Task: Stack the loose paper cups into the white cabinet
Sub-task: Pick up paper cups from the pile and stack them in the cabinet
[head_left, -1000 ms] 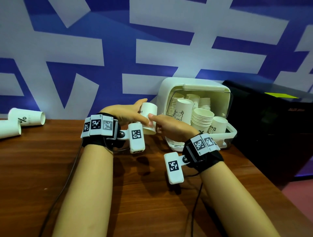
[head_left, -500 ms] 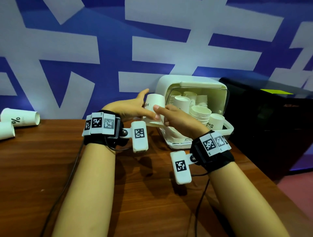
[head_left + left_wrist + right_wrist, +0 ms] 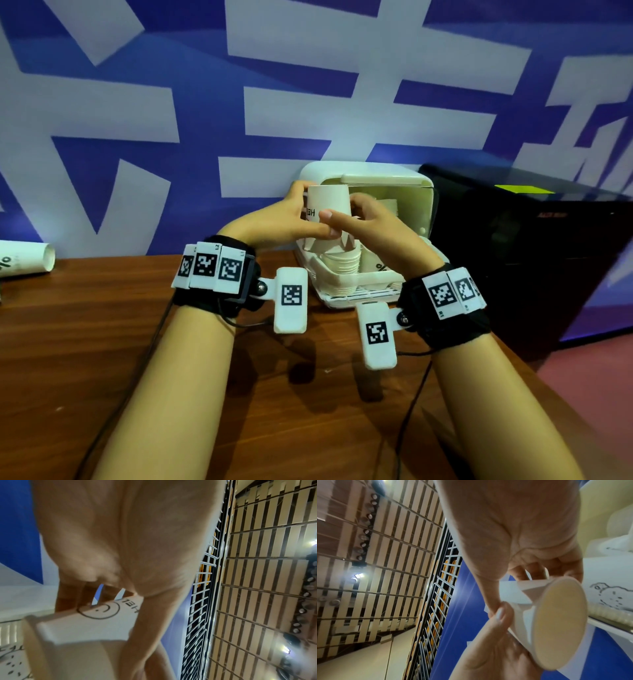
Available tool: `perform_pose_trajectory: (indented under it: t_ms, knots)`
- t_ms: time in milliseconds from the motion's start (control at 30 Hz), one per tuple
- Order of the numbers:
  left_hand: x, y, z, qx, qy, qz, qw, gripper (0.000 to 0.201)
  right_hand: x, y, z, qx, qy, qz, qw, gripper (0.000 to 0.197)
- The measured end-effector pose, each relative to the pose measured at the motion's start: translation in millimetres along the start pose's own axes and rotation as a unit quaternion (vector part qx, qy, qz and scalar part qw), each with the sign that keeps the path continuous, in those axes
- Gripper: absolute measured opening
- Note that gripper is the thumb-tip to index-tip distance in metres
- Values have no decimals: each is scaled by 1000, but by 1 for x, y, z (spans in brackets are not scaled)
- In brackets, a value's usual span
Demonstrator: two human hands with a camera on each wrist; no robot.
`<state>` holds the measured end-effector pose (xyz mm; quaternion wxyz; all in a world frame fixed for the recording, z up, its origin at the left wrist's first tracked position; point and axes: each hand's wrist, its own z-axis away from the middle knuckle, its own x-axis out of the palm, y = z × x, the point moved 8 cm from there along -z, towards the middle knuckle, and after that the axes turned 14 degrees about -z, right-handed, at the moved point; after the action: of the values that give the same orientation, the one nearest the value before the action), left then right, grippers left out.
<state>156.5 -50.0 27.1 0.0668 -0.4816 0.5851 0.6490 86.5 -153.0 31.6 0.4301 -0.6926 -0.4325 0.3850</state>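
Both hands hold one white paper cup point(image 3: 329, 213) upside down, right in front of the open white cabinet point(image 3: 368, 173). My left hand point(image 3: 284, 219) grips its left side, thumb across the front. My right hand point(image 3: 368, 219) grips its right side with the thumb over the wall. The cup's rim hangs just above a stack of cups point(image 3: 342, 265) in the cabinet's front left corner. The left wrist view shows the printed smiley on the cup point(image 3: 96, 616). In the right wrist view the cup's open mouth point(image 3: 559, 623) faces the camera.
More cups stand inside the cabinet, mostly hidden behind my hands. A loose cup point(image 3: 25, 260) lies on its side at the far left of the wooden table point(image 3: 102, 359). A black box point(image 3: 524, 246) stands right of the cabinet. A blue and white wall rises behind.
Both hands have carried the cup up and to the right, from beside the cabinet to its opening, above the front left stack. The camera view has shifted closer.
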Motion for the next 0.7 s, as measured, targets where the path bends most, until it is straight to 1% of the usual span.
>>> perform_pose_trajectory:
  t_ms: [100,233,300,367,467,533,633,700]
  knots:
    - [3,15,0,35,23,2,999,80,-16,-7,4,-5,16,-8,1000,47]
    - [11,31,-4,71,63,-27,995,77,-35,-18,11,-10,-3,-13,1000,53]
    - [18,37,-7,86,74,-18,993,75,-47,-23,15,-11,-10,-11,1000,56]
    - [26,42,-13,93,80,16,992,70,-62,-25,17,-12,-8,-26,1000,62]
    - [34,58,-25,104,89,49,989,64,-87,-24,21,-21,12,-34,999,65]
    - [41,72,-35,117,80,57,988,61,-104,-22,22,-31,32,-34,998,63]
    - [55,91,-52,133,67,36,988,56,-128,-19,26,-44,61,-40,996,65]
    - [64,99,-64,137,73,8,988,50,-140,-15,28,-53,76,-35,995,67]
